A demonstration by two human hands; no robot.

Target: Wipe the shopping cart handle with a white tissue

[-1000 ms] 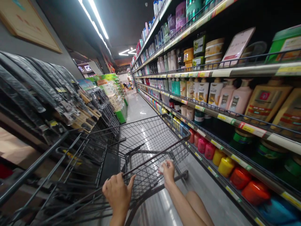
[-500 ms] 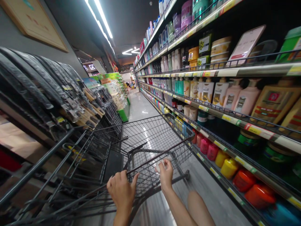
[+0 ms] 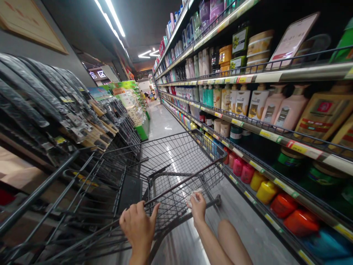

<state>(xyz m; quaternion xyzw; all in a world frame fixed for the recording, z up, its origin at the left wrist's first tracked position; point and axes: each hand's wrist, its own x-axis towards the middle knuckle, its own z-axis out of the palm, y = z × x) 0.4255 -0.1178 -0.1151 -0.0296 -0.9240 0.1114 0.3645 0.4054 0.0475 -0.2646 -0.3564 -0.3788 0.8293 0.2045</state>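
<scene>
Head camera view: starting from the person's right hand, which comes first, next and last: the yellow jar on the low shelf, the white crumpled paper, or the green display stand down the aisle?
1. White crumpled paper, held in the right hand at the cart handle.
2. Yellow jar, low shelf to the right.
3. Green display stand, far down the aisle on the left.

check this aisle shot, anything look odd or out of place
One small oddity: the right hand presses a crumpled white wad, maybe tissue, against the cart handle. The left hand grips normally; the shelves look tidy.
</scene>
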